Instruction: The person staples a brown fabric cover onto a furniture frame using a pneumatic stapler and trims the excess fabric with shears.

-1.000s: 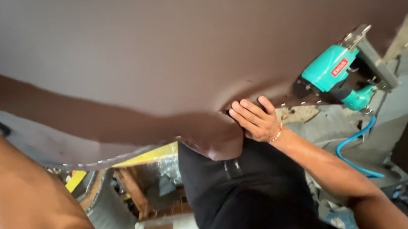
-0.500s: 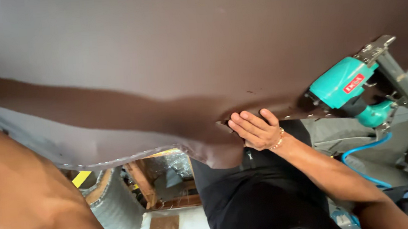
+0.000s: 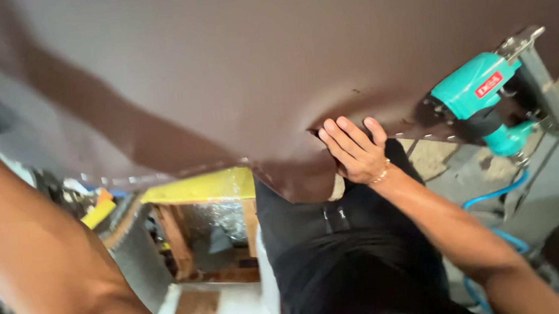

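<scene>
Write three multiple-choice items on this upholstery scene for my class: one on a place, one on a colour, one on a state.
1. Where does the staple gun lie?
A. to the right of the right hand
B. on the floor
C. in the left hand

2. What colour is the staple gun's body?
A. red
B. teal
C. black

3. How is the right hand placed?
A. fist closed round a hose
B. fingers spread flat on the brown sheet
C. hanging free

Answers:
1 A, the gun rests on the sheet's edge, right of the hand.
2 B, its casing is teal.
3 B, the fingers press the sheet's folded edge.
</scene>
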